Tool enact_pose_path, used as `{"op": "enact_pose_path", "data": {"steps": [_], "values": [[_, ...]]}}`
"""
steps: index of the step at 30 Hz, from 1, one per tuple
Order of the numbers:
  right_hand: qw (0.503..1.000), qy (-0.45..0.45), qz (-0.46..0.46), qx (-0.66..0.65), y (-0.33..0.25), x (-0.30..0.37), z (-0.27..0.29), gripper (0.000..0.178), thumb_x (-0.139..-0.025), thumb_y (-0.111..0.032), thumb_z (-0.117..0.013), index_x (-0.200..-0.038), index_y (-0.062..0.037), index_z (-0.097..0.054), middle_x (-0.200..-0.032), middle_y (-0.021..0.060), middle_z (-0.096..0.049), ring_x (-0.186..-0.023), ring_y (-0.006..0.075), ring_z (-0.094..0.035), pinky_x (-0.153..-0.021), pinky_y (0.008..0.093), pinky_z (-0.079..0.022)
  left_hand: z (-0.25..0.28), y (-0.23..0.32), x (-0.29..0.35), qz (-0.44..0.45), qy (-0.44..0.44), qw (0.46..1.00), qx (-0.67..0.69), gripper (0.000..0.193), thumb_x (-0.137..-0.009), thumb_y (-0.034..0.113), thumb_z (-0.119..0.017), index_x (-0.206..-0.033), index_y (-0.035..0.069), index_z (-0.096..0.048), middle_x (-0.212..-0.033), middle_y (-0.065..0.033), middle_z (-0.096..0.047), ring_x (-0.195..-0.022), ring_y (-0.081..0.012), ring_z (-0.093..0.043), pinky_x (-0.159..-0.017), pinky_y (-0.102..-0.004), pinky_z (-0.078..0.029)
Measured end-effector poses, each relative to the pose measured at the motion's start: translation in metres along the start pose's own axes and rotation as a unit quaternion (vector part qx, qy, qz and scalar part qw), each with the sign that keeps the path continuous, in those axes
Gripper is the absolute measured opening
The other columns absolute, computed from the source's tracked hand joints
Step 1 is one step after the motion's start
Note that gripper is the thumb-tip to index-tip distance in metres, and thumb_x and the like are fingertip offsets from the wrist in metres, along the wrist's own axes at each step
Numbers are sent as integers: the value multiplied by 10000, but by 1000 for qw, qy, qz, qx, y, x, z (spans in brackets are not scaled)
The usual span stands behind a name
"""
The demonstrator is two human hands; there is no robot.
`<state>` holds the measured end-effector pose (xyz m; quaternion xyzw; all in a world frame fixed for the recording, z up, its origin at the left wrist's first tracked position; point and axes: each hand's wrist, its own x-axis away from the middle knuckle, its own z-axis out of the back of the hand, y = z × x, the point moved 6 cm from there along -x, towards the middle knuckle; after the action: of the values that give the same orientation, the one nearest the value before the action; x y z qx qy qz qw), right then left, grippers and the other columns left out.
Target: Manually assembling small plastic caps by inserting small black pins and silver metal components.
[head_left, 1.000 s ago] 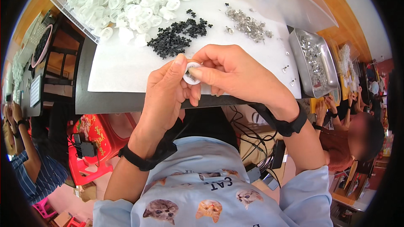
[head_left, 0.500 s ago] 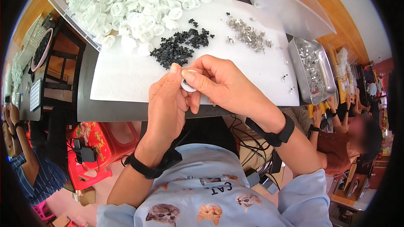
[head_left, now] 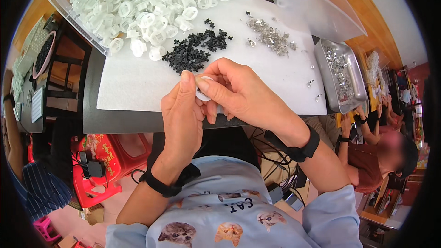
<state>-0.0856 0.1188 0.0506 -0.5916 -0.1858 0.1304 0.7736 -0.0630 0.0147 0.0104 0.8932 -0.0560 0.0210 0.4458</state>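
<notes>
Fingers (head_left: 211, 88) of the left hand (head_left: 178, 117) and right hand (head_left: 241, 93) clamp a white disc (head_left: 202, 96) near the table (head_left: 121, 122) edge, white sheet (head_left: 131, 87) spreading both sides.

Tray (head_left: 353, 106) right of the sheet (head_left: 138, 89)

The bench (head_left: 121, 121) has a dark top, and its front edge looks bent in this wide view. Below it on the left side, a red plastic stool (head_left: 108, 151) with a flower pattern stands on the pinkish floor (head_left: 117, 206), and near it is a small cardboard box (head_left: 95, 214). Further to the left there is a black slatted frame (head_left: 69, 59), just beside a second dark table (head_left: 34, 126). At the lower right one can see brown wooden shelves (head_left: 383, 197). The light is bright and rather even.
</notes>
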Motion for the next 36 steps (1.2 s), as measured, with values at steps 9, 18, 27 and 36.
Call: {"op": "enact_pose_path", "data": {"steps": [9,18,27,36], "values": [[949,15,156,275,-29,17,6,366,-830,-238,-660,-1077,-14,-507,-882,132,-616,-730,279,-636,-633,356,-501,-7,3,0,54,-17,998,-22,359,-992,261,-477,-1237,0,-496,-899,-71,-599,-677,-102,-567,-523,-242,-460],[901,156,60,400,-76,23,93,297,-825,-258,-650,-968,-7,-580,-835,132,-624,-651,257,-591,-601,372,-473,-5,2,3,67,-98,993,-7,382,-998,247,-455,-1288,-2,-446,-941,-87,-596,-678,-108,-586,-568,-252,-495],[743,354,128,553,-124,0,185,589,-884,-390,-619,-1277,17,-455,-1131,181,-509,-1002,245,-523,-842,351,-440,-10,-7,1,68,-112,989,-66,309,-1003,182,-425,-1206,-27,-527,-888,-113,-600,-640,-138,-590,-547,-249,-500],[876,42,103,469,-37,-128,62,311,-865,-272,-578,-1003,5,-601,-880,182,-637,-786,285,-626,-696,366,-489,-7,-6,3,75,-106,989,-71,301,-1002,175,-432,-1190,-31,-545,-885,-106,-597,-640,-136,-590,-558,-247,-504]]}}
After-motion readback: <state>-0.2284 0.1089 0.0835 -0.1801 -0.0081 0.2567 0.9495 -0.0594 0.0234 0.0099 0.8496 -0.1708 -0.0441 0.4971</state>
